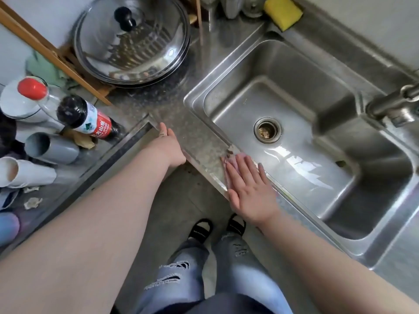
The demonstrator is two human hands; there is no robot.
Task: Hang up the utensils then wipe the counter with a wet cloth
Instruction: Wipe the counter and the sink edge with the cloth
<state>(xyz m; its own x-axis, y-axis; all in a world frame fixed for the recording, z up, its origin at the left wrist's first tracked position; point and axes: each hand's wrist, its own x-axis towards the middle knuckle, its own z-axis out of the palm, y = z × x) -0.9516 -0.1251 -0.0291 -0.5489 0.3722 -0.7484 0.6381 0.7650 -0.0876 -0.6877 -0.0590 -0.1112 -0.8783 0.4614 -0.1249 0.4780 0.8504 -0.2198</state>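
My right hand (248, 188) lies flat, fingers straight, pressing a pale pink cloth (231, 160) onto the narrow speckled counter strip (199, 146) beside the steel sink (301, 91). Most of the cloth is hidden under the palm; only its far edge shows past the fingertips. My left hand (167, 145) rests on the counter's front edge at the inner corner; its fingers lie over the edge and are largely hidden. No utensils for hanging are in view.
A large glass pot lid (132, 39) leans at the back. A dark sauce bottle with a red cap (72, 109), grey and white cups (51, 147) and a white bowl crowd the left counter. A yellow sponge (283, 11) and the faucet (394, 103) flank the sink.
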